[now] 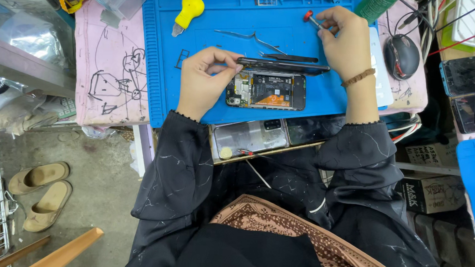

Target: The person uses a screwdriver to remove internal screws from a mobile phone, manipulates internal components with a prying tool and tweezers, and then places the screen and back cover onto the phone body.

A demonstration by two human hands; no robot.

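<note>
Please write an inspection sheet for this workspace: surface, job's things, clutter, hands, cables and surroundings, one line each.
Surface: blue repair mat on a pink sheet with pen drawings.
Job's things: opened phone with its inner parts showing; dark back cover lifted at its far edge.
Clutter: yellow-handled tool, metal tweezers, computer mouse, tray with two more phones at the near edge.
Hands: left hand pinches the cover's left end; right hand holds a red-capped screwdriver.
Cables: a tangle of wires at far right.
Surroundings: sandals on the floor at left, cardboard boxes at right.
</note>
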